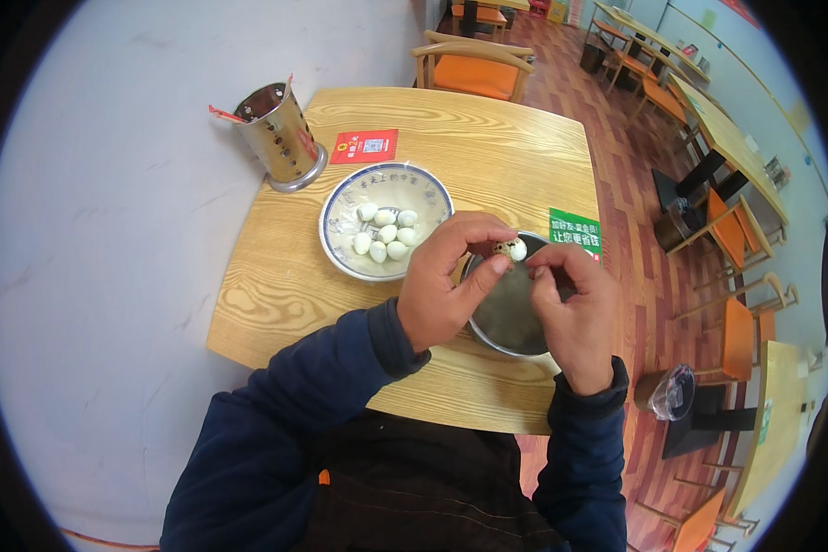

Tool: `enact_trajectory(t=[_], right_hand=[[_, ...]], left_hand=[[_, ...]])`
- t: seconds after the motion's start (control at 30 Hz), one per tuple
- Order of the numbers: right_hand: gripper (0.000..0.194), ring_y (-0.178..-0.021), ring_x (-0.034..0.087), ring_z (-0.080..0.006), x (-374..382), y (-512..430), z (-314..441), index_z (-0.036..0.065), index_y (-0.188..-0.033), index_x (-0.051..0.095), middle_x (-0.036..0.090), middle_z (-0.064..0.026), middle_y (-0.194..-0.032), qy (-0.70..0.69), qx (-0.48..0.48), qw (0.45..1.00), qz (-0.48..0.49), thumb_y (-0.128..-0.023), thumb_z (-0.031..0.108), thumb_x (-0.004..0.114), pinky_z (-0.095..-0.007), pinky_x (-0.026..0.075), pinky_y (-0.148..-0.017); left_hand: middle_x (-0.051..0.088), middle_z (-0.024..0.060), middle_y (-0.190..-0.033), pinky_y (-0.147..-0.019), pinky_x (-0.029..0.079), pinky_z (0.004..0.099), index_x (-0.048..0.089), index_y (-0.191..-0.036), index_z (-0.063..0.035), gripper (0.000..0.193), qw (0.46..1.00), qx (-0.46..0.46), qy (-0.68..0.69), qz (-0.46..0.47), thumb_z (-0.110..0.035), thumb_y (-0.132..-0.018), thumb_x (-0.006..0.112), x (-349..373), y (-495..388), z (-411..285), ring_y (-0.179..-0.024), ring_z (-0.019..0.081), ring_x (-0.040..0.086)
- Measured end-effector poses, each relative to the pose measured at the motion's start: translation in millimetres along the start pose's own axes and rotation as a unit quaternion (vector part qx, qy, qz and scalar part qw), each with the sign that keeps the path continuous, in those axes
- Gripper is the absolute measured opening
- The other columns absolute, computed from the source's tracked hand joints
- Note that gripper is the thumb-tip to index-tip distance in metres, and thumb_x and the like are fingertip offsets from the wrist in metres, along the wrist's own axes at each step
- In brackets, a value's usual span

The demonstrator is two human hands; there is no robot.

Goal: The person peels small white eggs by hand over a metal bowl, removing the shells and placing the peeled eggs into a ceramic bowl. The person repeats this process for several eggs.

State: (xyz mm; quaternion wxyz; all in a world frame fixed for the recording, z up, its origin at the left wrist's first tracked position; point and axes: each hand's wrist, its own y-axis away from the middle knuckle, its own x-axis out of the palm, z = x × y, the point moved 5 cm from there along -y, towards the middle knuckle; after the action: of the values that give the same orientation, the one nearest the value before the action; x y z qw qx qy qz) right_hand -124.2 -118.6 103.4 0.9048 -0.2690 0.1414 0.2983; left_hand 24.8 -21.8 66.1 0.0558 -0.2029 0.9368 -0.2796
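My left hand (448, 279) pinches a half-peeled quail egg (510, 250) between thumb and fingers. Speckled shell still covers its left side, while smooth white shows on the right. Just right of the egg is my right hand (574, 303), its thumb and index finger drawn together; any bit of shell between them is too small to make out. Both hands are above a round metal bowl (507, 317) with murky contents, partly hidden by them. To the left, a white bowl with a blue rim (331, 252) and a clear plastic liner holds several peeled quail eggs (387, 233).
Against the wall stands a perforated metal utensil holder (279, 141) with red-wrapped items. A red printed card (364, 146) and a green printed card (574, 231) lie on the wooden table (469, 141). Beyond its far edge is an orange-seated chair (475, 74). A lined bin (666, 392) stands to the right.
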Motion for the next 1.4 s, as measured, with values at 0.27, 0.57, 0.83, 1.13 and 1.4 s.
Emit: enact_trajectory(t=[0.27,0.57,0.83,1.13,1.4], right_hand=[[0.012,-0.078,0.068,-0.0115,-1.2,0.3,4.6,-0.002,-0.104,0.073,0.074,-0.0075,-0.092,-0.095,0.01,0.995,-0.019,-0.093,0.002,0.078,-0.0262,0.055,-0.073],[0.013,-0.08,0.069,-0.0097,2.7,1.3,1.0,-0.003,-0.11,0.073,0.075,-0.0056,-0.091,-0.063,-0.016,0.998,0.014,-0.099,0.002,0.075,-0.0248,0.056,-0.073],[0.011,-0.073,0.071,-0.0138,4.7,4.3,8.1,0.001,-0.102,0.071,0.074,-0.0078,-0.087,0.032,-0.069,0.996,-0.049,-0.092,-0.003,0.074,-0.028,0.057,-0.068],[0.014,-0.071,0.061,-0.0073,4.5,7.4,11.4,0.002,-0.101,0.065,0.067,-0.0025,-0.085,0.078,-0.077,0.992,-0.068,-0.091,-0.006,0.07,-0.0246,0.051,-0.064],[0.016,-0.069,0.068,-0.0217,0.3,1.7,8.6,0.002,-0.098,0.067,0.07,-0.0127,-0.085,0.019,-0.055,0.996,-0.064,-0.086,-0.009,0.067,-0.0316,0.055,-0.064]], left_hand=[[0.061,0.014,-0.133,-0.11,0.048,0.0361,0.062,-0.132,-0.0006,0.032,1.0,0.013,-0.022,0.008,0.004,-0.1,0.062,-0.6,-0.7,-3.0,-0.124,0.0219,0.06],[0.063,0.0138,-0.129,-0.109,0.048,0.0359,0.063,-0.128,-0.001,0.033,0.997,0.049,-0.052,0.016,0.006,-0.096,0.069,2.0,-0.4,-1.6,-0.122,0.0236,0.061],[0.064,0.0144,-0.127,-0.106,0.049,0.0352,0.065,-0.124,-0.0008,0.03,0.997,0.041,-0.071,0.017,0.005,-0.096,0.071,4.1,1.2,-3.0,-0.121,0.0241,0.063],[0.073,0.0128,-0.118,-0.095,0.055,0.0355,0.07,-0.122,-0.0023,0.029,0.997,0.047,-0.055,-0.011,-0.003,-0.094,0.077,8.6,-0.6,-6.8,-0.109,0.0256,0.07],[0.065,0.0129,-0.132,-0.102,0.052,0.0341,0.062,-0.137,0.0009,0.033,0.999,-0.024,-0.022,0.016,0.0,-0.104,0.062,3.7,-1.9,-7.0,-0.115,0.0184,0.064]])
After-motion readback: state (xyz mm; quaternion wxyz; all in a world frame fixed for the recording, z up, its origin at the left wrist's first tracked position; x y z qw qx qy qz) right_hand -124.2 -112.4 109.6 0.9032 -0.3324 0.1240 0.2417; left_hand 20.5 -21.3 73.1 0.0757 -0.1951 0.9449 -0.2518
